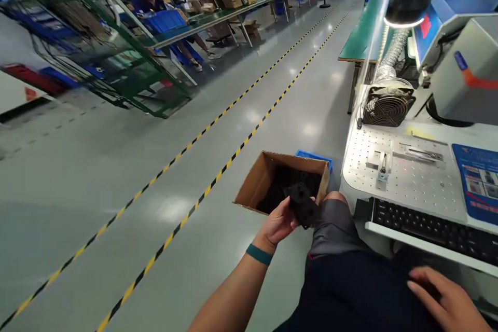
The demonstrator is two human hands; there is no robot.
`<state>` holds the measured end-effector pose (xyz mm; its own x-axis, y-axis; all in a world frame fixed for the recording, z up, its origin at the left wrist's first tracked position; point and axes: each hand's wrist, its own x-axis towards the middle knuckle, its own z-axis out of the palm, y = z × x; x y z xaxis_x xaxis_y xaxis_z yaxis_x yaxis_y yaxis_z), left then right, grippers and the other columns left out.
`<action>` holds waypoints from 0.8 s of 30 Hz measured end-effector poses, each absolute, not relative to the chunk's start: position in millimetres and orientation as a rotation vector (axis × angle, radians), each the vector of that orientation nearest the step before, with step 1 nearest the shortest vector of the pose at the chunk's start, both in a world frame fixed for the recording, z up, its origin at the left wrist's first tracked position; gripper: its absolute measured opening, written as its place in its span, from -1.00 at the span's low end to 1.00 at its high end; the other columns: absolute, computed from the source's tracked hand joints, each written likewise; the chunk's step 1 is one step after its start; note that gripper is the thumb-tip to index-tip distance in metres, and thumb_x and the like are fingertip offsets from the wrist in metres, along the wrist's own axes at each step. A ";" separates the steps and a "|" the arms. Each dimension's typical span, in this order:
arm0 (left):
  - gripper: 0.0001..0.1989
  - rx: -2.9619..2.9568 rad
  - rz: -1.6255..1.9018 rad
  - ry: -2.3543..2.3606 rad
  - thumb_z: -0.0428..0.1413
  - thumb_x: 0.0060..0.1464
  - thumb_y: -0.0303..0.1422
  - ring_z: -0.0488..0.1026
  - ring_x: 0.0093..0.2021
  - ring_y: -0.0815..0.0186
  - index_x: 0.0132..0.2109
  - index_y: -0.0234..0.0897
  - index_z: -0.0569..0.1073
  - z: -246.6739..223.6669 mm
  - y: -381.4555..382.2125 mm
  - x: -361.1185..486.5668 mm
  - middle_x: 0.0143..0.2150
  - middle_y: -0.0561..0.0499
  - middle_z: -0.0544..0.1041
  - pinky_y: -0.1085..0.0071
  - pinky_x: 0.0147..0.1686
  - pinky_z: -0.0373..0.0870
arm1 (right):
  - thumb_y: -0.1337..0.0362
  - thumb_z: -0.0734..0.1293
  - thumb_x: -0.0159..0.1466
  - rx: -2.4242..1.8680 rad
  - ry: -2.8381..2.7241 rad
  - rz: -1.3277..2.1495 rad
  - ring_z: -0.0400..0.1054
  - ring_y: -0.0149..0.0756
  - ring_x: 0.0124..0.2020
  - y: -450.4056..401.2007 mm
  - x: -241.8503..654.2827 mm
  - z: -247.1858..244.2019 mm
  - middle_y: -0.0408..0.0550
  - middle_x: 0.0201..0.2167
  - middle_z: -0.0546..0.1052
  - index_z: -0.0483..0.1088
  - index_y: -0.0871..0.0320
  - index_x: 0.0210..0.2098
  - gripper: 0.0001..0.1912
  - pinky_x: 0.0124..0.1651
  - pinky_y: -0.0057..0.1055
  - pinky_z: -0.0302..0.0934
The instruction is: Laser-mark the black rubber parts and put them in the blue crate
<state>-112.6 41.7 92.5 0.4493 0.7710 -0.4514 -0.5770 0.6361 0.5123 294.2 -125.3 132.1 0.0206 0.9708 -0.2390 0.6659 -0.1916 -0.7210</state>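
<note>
My left hand point(279, 221), with a teal band at the wrist, is closed around a dark black part with round holes point(302, 203). Whether it is one piece or more, I cannot tell. It is held above the near side of an open cardboard box point(249, 191) on the floor, where more black pieces point(278, 179) lie in a dark heap. At the lower right, my right hand point(449, 298) hovers near my lap below the keyboard, fingers loosely bent and apart, with nothing visible in it.
Right of my knees stands a workbench with a perforated metal plate point(356, 166), a small metal fixture point(383, 166), a keyboard point(428, 225) and a fan point(389, 104). A blue crate point(324, 158) sits behind the box. Striped floor tape point(233, 158) runs past; a green cart point(151, 88) stands left.
</note>
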 end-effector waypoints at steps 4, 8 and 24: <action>-0.48 0.260 0.606 0.596 0.01 0.28 -0.09 0.56 -0.09 0.11 0.17 -0.41 0.47 111.7 -3.4 -51.9 0.15 -0.34 0.51 0.46 -0.42 0.44 | 0.12 0.27 0.35 -1.567 -1.907 0.969 0.46 -0.15 -0.01 -92.6 268.4 174.8 0.00 0.02 0.53 0.43 0.00 0.01 -0.72 0.03 -0.23 0.43; -0.49 0.369 0.270 0.527 0.00 0.30 -0.09 0.54 -0.39 0.28 0.05 -0.46 0.55 125.3 -23.3 6.3 0.04 -0.32 0.58 0.43 -0.41 0.41 | 0.46 0.21 0.29 -1.335 -2.170 0.874 0.02 -0.11 0.39 -76.1 259.8 207.5 0.00 0.41 0.09 0.11 -0.03 0.36 -0.33 0.37 -0.02 0.07; -0.49 0.487 0.166 0.454 0.08 0.23 -0.02 0.38 -0.58 0.48 0.10 -0.37 0.40 124.4 2.9 43.9 -0.12 -0.29 0.60 0.60 -0.63 0.17 | 0.35 0.42 0.12 -1.440 -1.856 0.756 0.34 -0.12 0.07 -59.8 299.4 208.6 0.01 0.04 0.47 0.31 0.03 0.08 -0.47 0.11 -0.14 0.29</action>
